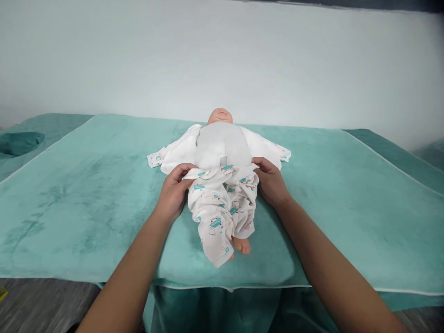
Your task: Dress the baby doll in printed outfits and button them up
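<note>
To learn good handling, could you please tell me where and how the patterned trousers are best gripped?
Probably the trousers' waistband, pinched at both ends from left and right: it stretches across the doll's torso, its ends jutting past both sides.

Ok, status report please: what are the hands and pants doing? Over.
Left hand, right hand both gripping pants by the waist. Pants on doll, foot showing. Nothing seen in the way.

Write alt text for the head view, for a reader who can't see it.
A person's left hand and right hand hold either side of the waistband of a doll's printed white trousers. The doll lies on its back on a green cover, its white top spread open.
</note>
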A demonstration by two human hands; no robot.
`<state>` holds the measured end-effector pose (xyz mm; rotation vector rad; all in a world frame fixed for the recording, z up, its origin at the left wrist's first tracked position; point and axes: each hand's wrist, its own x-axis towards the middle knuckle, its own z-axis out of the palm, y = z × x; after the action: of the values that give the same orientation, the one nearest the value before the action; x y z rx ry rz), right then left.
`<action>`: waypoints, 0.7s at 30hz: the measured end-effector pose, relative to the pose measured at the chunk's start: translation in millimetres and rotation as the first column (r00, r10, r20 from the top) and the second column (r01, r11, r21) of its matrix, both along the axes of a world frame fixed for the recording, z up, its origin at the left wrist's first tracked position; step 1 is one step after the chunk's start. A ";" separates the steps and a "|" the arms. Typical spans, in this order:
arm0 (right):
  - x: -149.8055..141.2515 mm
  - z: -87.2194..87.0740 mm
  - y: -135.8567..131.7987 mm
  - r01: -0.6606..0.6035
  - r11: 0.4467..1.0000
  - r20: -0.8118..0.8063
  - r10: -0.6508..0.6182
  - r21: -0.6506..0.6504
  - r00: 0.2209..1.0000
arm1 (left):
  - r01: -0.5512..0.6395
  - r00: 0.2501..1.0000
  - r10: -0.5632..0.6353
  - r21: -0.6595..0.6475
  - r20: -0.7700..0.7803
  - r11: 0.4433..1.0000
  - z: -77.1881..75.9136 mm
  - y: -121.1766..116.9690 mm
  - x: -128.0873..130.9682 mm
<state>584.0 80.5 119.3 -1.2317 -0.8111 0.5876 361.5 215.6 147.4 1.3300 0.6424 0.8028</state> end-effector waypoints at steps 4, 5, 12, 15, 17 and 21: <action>0.9 0.2 -0.8 0.021 1.000 -0.036 -0.022 -0.014 0.999 | 0.171 0.985 -0.169 -0.044 0.042 0.984 0.7 1.1 -5.7; 1.5 -0.5 -0.8 0.038 0.999 -0.033 -0.039 -0.027 0.999 | 0.211 0.976 -0.209 -0.045 0.056 0.976 0.4 1.4 -6.8; 3.4 -0.2 -0.4 0.168 0.985 0.229 -0.173 0.039 0.958 | 0.233 0.972 -0.230 0.104 -0.039 0.967 -2.0 1.6 -6.9; 3.0 3.2 -1.2 0.111 0.987 0.314 -0.144 0.119 0.938 | 0.222 0.975 -0.210 0.233 -0.077 0.947 -2.3 2.2 -6.6; 3.4 3.8 -1.7 0.037 0.990 0.329 -0.080 0.134 0.941 | 0.186 0.982 -0.162 0.324 -0.100 0.927 -2.9 2.8 -6.5; 6.5 2.5 -1.1 0.010 0.994 0.399 -0.052 0.109 0.916 | 0.155 0.987 -0.117 0.422 -0.114 0.893 -4.9 3.2 -5.5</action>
<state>590.5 79.5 121.7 -1.2841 -1.1492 0.2608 356.1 218.8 142.5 1.8015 0.4438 0.8032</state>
